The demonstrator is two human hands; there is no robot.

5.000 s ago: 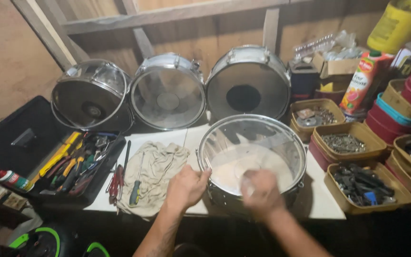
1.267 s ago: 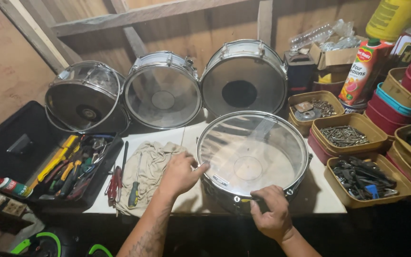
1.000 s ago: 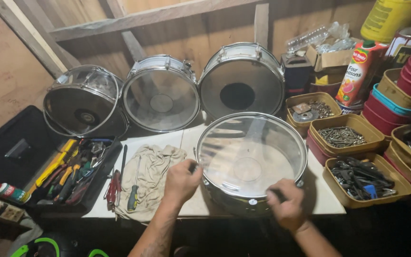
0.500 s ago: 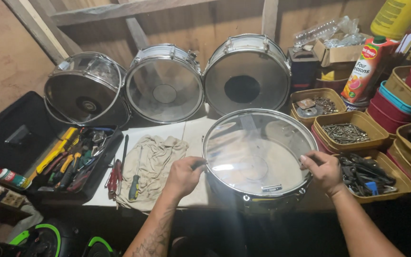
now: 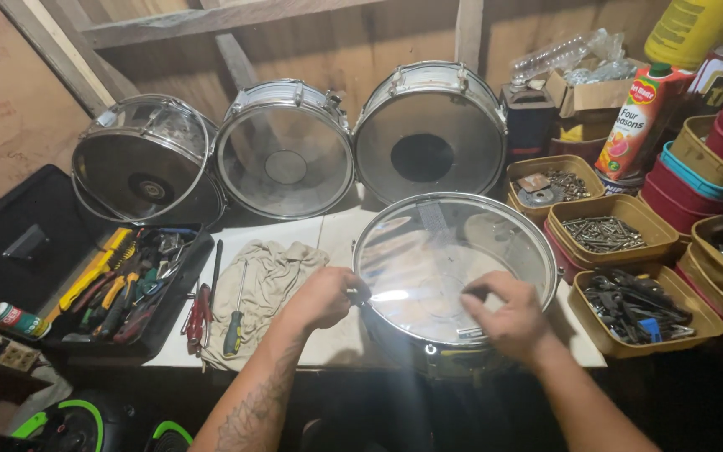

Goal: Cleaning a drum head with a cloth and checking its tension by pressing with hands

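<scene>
Nearest the camera, both forearms reach up to a snare drum [image 5: 453,276] lying flat on the white bench top [image 5: 336,243], clear head up. Left hand [image 5: 321,297] sits at the drum's 9 o'clock, fingers curled shut and pinching something small at the hoop — too small to tell what. Right hand [image 5: 508,316] rests at about 5 o'clock on the head, fingers half bent, thumb and forefinger closed toward the film; cannot tell if it holds anything.

Judgement: the work looks like seating or tensioning the head, so keep the drum flat, press evenly, and work opposite points on the hoop rather than one side — uneven pull could wrinkle the film.

At 9 o'clock from the drum lie a beige rag [image 5: 265,280] and a green-handled screwdriver [image 5: 234,322]; further left, an open black toolbox [image 5: 119,289]. At 3 o'clock, tan trays of screws [image 5: 608,234]. Farthest, at 12 o'clock, three drums [image 5: 284,151] lean against the wooden wall.
</scene>
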